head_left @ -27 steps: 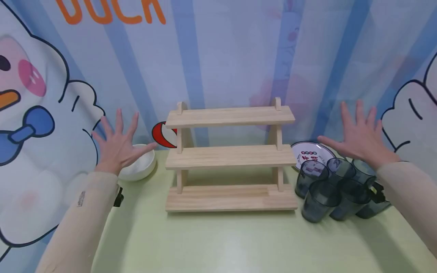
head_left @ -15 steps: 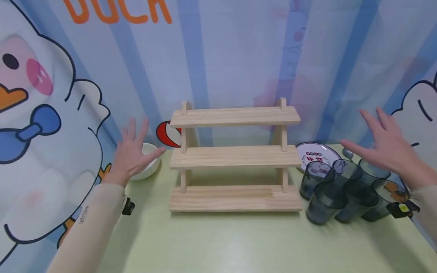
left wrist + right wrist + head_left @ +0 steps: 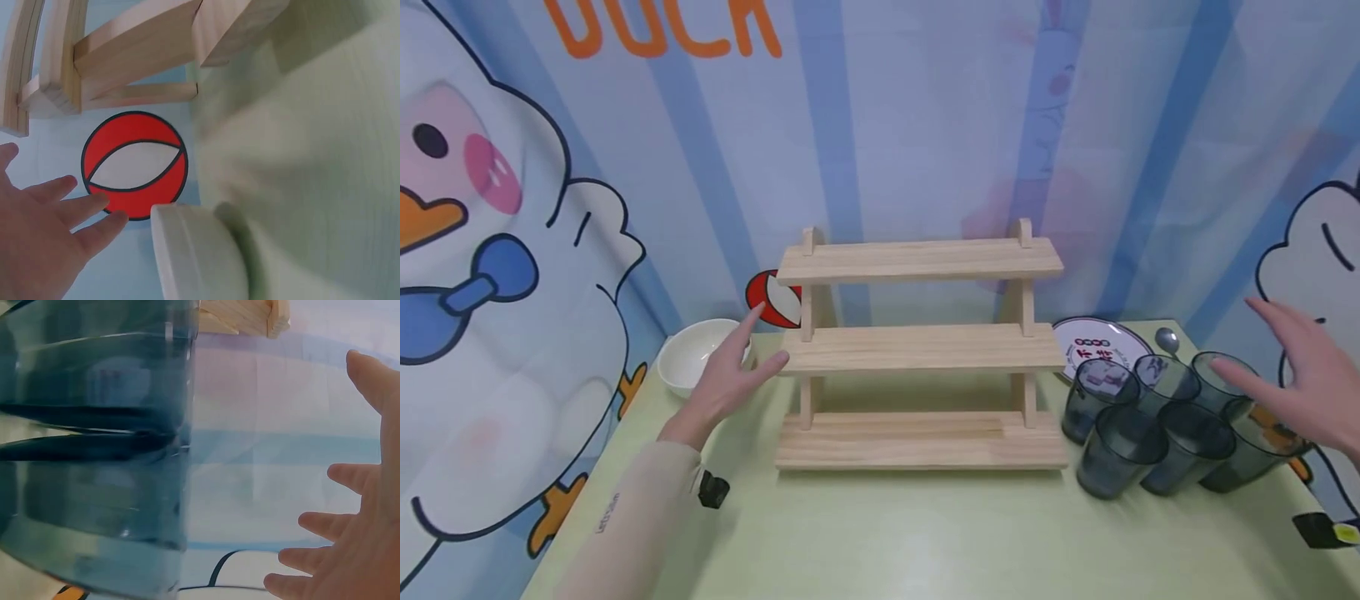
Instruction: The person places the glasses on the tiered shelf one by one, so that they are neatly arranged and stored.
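My left hand [image 3: 721, 385] hovers with fingers extended between the white bowl [image 3: 689, 354] and the wooden three-tier shelf [image 3: 921, 348]. In the left wrist view, its spread fingers are near the side of the bowl [image 3: 199, 256], holding nothing. Over at the right edge, my right hand [image 3: 1303, 379] is above several dark clear tumblers [image 3: 1122, 450], thumb and fingers apart. The right wrist view has the tumblers [image 3: 94, 487] large at left and the fingers of my right hand [image 3: 350, 531] spread, with no object in them.
Behind the tumblers lie an oval plate [image 3: 1101, 340] with red lettering and a metal spoon [image 3: 1167, 340]. A cartoon-printed curtain [image 3: 917, 125] rises behind the pale green table [image 3: 880, 533].
Both hands have come down from their raised, spread pose. The left hand has moved right toward the shelf; the right hand has moved outward to the right edge, uncovering the spoon.
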`<state>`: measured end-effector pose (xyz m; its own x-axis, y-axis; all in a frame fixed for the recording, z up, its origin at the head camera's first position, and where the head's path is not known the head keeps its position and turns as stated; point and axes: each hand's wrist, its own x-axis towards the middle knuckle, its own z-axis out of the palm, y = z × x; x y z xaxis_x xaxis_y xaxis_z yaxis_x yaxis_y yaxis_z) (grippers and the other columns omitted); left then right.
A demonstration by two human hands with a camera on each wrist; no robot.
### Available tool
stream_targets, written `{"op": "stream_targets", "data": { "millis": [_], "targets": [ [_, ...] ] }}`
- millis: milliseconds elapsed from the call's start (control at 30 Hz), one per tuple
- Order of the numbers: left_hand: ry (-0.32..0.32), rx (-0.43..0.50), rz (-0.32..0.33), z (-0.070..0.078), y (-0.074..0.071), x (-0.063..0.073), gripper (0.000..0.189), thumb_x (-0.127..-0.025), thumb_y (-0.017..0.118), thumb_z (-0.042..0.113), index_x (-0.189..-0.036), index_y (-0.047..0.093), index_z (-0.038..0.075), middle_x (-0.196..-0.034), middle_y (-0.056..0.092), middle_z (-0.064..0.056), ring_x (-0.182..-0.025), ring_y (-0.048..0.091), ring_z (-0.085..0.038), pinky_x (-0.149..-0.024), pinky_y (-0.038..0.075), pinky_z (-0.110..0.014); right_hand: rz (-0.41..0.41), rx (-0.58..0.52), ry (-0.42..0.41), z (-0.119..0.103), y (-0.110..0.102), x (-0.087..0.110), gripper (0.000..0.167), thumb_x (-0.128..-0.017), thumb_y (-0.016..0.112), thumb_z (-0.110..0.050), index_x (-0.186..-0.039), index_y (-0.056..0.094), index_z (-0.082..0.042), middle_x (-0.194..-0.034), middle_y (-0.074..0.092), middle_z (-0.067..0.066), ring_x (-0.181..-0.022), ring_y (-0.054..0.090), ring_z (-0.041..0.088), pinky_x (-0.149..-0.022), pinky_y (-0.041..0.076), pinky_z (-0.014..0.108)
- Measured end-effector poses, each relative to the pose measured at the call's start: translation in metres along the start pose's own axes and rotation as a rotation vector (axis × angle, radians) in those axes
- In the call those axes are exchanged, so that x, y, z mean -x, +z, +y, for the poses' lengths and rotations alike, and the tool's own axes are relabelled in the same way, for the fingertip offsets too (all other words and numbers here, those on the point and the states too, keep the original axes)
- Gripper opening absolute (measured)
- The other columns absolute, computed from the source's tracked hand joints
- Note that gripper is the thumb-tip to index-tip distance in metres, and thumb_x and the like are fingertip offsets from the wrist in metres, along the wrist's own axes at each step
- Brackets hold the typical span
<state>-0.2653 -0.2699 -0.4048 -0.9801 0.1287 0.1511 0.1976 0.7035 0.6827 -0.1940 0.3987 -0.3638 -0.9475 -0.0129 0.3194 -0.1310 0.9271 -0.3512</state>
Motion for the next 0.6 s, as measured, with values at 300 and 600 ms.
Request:
{"op": "stream_targets", "data": {
  "millis": [300,600],
  "targets": [
    [-0.071,0.238,-0.053,-0.003,0.024,0.000,0.087,-0.097,0.067,0.060,-0.167,0.020,0.041,-0.170,0.029,-0.012,-0.150,0.038,-0.045,-0.116,0.037,-0.063,0.043,0.001,0.075,0.020,0.009,0.029,0.090,-0.107,0.056,-0.043,-0.166,0.005,0.001,-0.168,0.006,0.037,-0.152,0.009,0.059,-0.115,0.014,0.078],
    [-0.087,0.362,-0.040,-0.008,0.042,-0.008,0.082,-0.096,0.074,0.051,-0.165,0.033,0.033,-0.166,0.036,-0.009,-0.146,0.041,-0.036,-0.117,0.038,-0.058,0.047,-0.113,0.122,0.029,0.028,0.053,0.086,-0.109,0.057,-0.033,-0.166,0.004,0.003,-0.169,0.000,0.036,-0.148,0.007,0.066,-0.109,0.016,0.082]
  ]
}}
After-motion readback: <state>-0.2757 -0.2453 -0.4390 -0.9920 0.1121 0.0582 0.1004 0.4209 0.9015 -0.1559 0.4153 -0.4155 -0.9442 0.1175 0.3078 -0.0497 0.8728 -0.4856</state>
